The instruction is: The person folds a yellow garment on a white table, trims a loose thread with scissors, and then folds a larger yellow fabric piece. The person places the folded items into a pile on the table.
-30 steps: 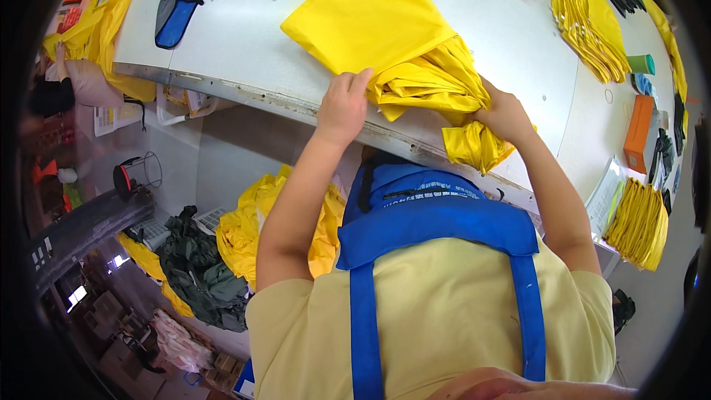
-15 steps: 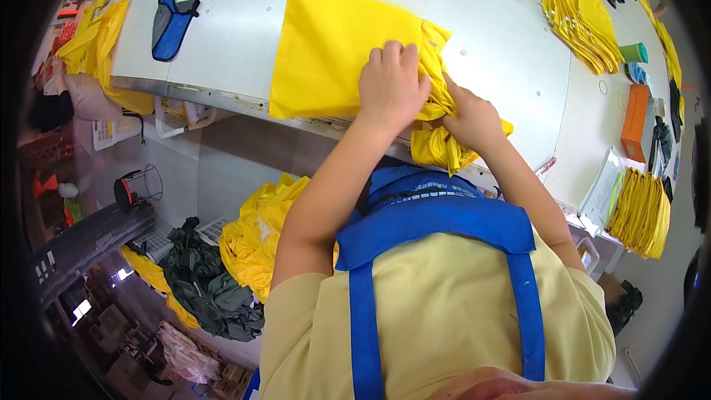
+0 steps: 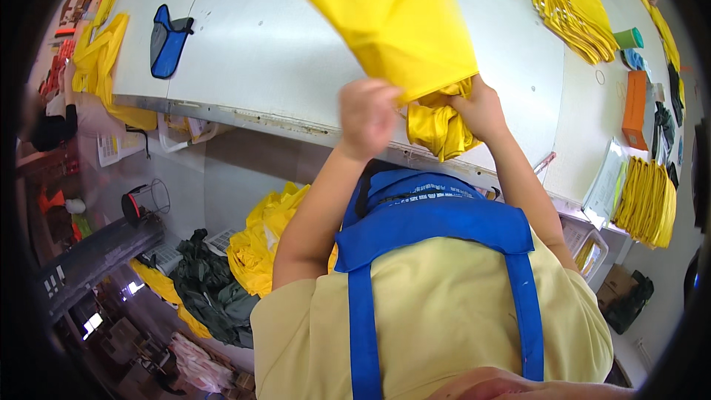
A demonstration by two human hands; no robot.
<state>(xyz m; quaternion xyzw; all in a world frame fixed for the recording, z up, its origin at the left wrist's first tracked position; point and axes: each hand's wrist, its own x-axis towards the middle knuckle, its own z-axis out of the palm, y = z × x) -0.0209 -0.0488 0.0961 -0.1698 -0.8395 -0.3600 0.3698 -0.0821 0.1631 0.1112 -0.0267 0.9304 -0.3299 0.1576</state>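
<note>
Yellow fabric pouch (image 3: 396,18), lifted off worktop (image 3: 259,44) since a moment ago; left hand (image 3: 368,115) and right hand (image 3: 480,107) both grip its bunched mouth, stuffing under way.

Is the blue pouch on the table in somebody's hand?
No, the blue pouch lies alone on the table; both hands hold the yellow cloth.

The yellow fabric pouch (image 3: 396,18) was a flat, smooth, glossy piece, roughly square, held tilted with one corner pointing away over the white table. Its lower open end was gathered, and a crumpled bunch of shiny yellow fabric (image 3: 437,122) protruded from it, hanging over the table's near edge. Both items were raised off the surface.
</note>
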